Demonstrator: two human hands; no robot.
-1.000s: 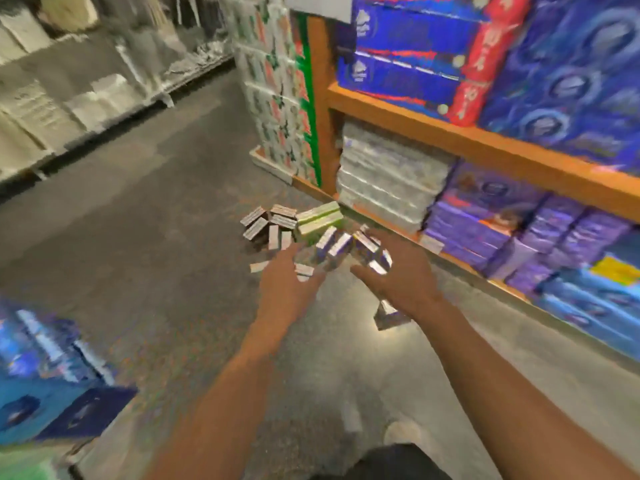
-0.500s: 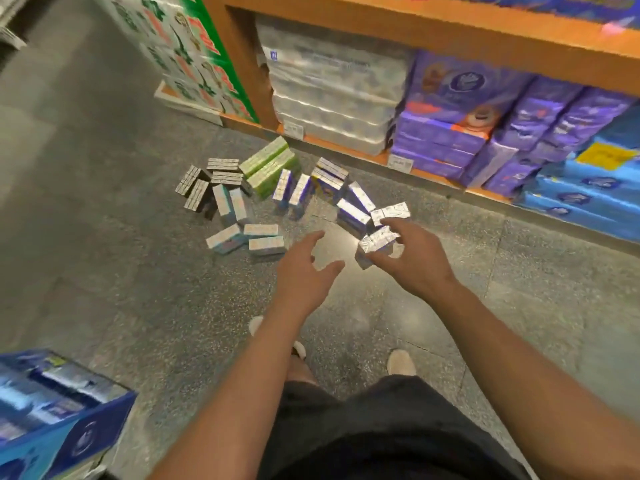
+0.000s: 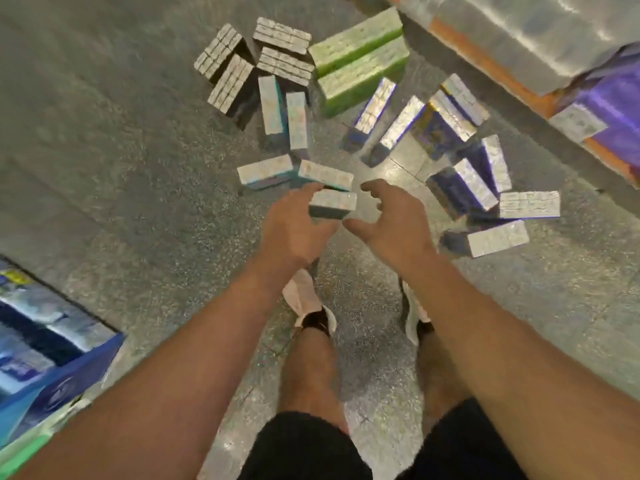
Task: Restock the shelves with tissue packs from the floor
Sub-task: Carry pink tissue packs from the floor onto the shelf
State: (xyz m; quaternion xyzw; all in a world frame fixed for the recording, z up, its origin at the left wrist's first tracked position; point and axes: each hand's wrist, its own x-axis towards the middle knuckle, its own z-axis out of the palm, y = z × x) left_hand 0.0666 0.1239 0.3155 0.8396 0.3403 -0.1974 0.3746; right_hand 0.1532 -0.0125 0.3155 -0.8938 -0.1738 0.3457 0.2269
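Many small tissue packs lie scattered on the grey floor (image 3: 104,168): teal ones (image 3: 265,171), purple ones (image 3: 460,188), grey bundles (image 3: 228,77) and two green packs (image 3: 360,64). My left hand (image 3: 294,233) pinches one teal pack (image 3: 332,204) between fingers and thumb, just above the floor and near another teal pack (image 3: 325,174). My right hand (image 3: 388,226) hovers right beside that held pack with fingers spread and bent, holding nothing. The orange bottom shelf edge (image 3: 485,53) runs along the upper right.
Wrapped stock (image 3: 540,26) and a purple pack (image 3: 609,109) fill the bottom shelf. A blue carton (image 3: 52,358) stands on the floor at the lower left. My feet in white shoes (image 3: 308,299) are planted just behind my hands.
The view has tilted down and closer to the floor. My left hand has taken hold of a teal pack. My right hand has left the purple pack and moved in beside the left.
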